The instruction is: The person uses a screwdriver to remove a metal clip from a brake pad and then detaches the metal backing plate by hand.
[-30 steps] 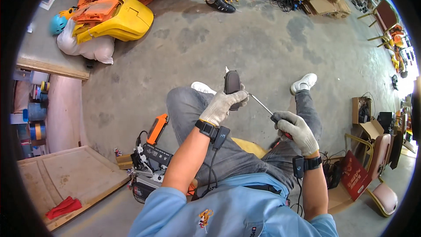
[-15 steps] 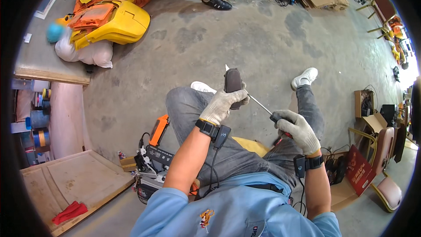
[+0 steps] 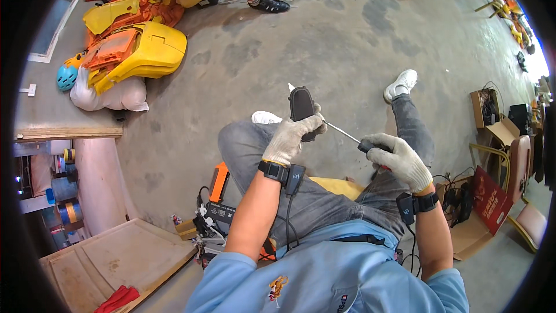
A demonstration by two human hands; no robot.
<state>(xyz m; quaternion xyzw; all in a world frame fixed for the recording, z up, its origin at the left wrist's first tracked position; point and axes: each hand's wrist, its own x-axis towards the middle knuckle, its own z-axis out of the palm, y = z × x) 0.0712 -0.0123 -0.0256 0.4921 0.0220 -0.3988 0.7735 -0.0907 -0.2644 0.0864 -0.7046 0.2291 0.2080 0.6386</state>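
Your gloved left hand (image 3: pixel 292 136) wraps the dark handheld casing (image 3: pixel 302 107) above your knee; your right hand (image 3: pixel 397 159) grips the screwdriver (image 3: pixel 353 139), its tip at the casing. Rigid, light, likely slippery: hold its waist.

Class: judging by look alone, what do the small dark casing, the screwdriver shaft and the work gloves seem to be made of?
Dark casing in the left hand: probably moulded plastic, smooth and matt.
Screwdriver shaft held by the right hand: metal, thin, straight, bright silvery sheen.
Gloves: knitted fabric, likely cotton; off-white with a ribbed weave.
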